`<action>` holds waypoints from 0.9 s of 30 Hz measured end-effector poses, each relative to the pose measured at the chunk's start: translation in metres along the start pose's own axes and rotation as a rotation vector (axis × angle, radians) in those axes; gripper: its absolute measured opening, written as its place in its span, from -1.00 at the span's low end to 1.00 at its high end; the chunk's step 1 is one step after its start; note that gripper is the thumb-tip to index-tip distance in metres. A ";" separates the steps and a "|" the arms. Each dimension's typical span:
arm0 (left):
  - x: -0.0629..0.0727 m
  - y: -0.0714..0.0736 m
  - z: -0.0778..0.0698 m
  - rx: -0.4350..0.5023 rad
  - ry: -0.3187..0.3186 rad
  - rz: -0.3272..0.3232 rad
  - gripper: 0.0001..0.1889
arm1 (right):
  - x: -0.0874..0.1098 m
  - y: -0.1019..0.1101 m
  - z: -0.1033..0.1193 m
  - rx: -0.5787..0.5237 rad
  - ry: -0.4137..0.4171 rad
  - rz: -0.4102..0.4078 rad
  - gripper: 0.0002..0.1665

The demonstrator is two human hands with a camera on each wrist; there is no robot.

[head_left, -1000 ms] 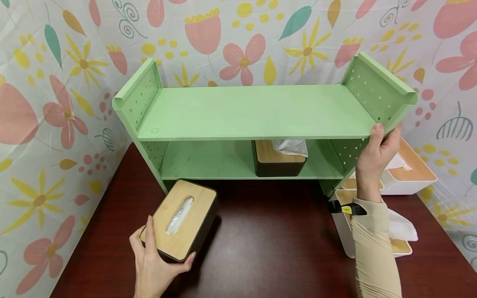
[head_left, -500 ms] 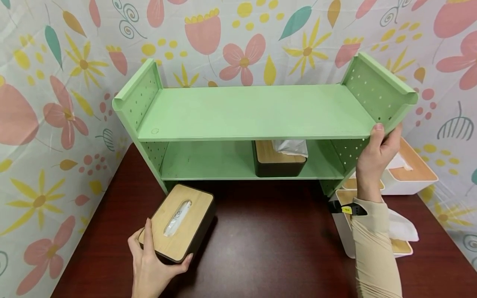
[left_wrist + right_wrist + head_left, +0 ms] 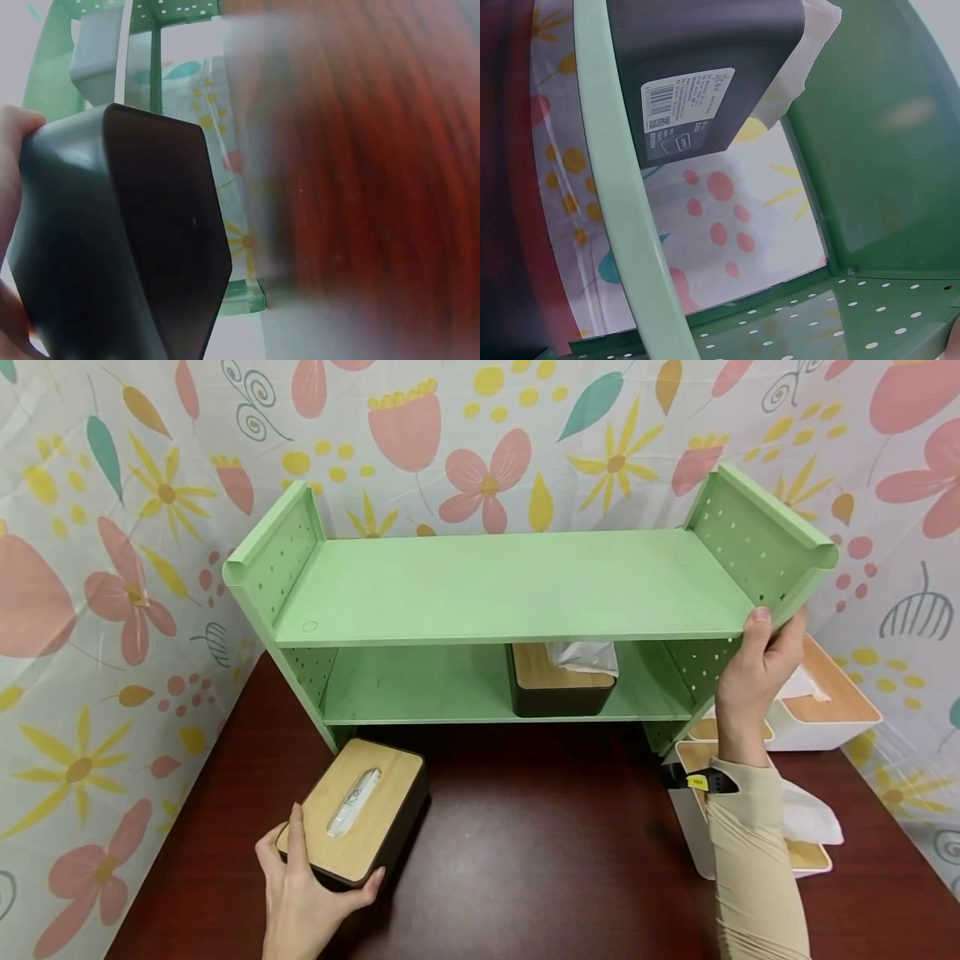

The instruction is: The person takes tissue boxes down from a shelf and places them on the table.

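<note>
My left hand grips the near end of a dark tissue box with a light wooden lid, thumb on one side and fingers on the other. The box is tilted in front of the shelf's lower left corner, and its dark underside shows in the left wrist view. With my right hand I hold the right side panel of a green two-tier shelf, thumb on the front edge. A second dark tissue box, a tissue sticking out of its lid, stands on the lower tier, right of the middle.
Several white tissue boxes with wooden lids, one of them a near white box, stand at the right behind my forearm. A dark red wooden table lies under everything. Flower-patterned sheeting hangs behind and at both sides.
My left hand has drawn the tissue box slightly toward me and to the left, a little away from the shelf. The right hand keeps its hold on the side panel.
</note>
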State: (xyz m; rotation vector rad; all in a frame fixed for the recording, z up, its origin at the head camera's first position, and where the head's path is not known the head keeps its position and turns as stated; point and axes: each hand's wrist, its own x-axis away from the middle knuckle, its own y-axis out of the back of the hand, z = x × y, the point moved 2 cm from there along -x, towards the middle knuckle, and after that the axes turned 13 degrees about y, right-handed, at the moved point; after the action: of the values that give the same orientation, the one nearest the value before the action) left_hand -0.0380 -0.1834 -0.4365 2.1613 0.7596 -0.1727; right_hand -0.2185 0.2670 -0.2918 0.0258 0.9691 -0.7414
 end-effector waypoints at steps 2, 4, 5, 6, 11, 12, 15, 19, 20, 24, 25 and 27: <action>0.000 0.000 0.000 -0.008 0.018 0.014 0.39 | 0.000 0.000 0.000 -0.001 0.001 0.001 -0.61; 0.000 0.000 0.000 -0.013 0.035 0.028 0.39 | 0.000 0.000 0.000 0.001 0.010 0.006 -0.60; 0.000 0.000 0.000 -0.013 0.044 0.034 0.39 | 0.001 0.000 0.000 0.001 0.011 0.007 -0.60; 0.001 0.000 0.000 -0.016 0.057 0.041 0.39 | 0.001 0.000 0.000 0.002 0.012 0.008 -0.60; 0.000 -0.001 -0.001 -0.017 0.076 0.059 0.34 | 0.000 -0.001 0.000 -0.013 0.009 0.007 -0.59; 0.000 -0.001 -0.001 -0.017 0.075 0.060 0.34 | 0.000 -0.001 0.000 -0.017 0.009 0.007 -0.59; 0.000 -0.001 -0.001 -0.017 0.073 0.065 0.33 | 0.000 -0.001 0.000 -0.026 0.011 0.008 -0.59; 0.000 -0.001 -0.001 -0.024 0.088 0.081 0.33 | 0.000 -0.001 0.000 -0.025 0.006 0.003 -0.59; -0.001 -0.001 -0.001 -0.026 0.095 0.087 0.33 | 0.000 -0.001 -0.001 -0.022 0.004 0.002 -0.59; -0.001 -0.001 -0.001 -0.038 0.127 0.108 0.33 | 0.000 -0.001 -0.001 -0.014 0.000 -0.004 -0.60; -0.001 -0.001 -0.001 -0.040 0.133 0.111 0.33 | 0.000 -0.001 -0.001 -0.013 0.001 -0.003 -0.59; -0.001 -0.001 -0.001 -0.049 0.146 0.120 0.33 | 0.000 -0.001 -0.001 -0.011 0.001 -0.006 -0.60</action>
State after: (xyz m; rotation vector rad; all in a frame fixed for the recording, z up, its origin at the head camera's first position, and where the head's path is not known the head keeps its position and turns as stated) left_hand -0.0397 -0.1824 -0.4362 2.1829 0.7063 0.0661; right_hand -0.2199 0.2665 -0.2922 0.0140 0.9742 -0.7414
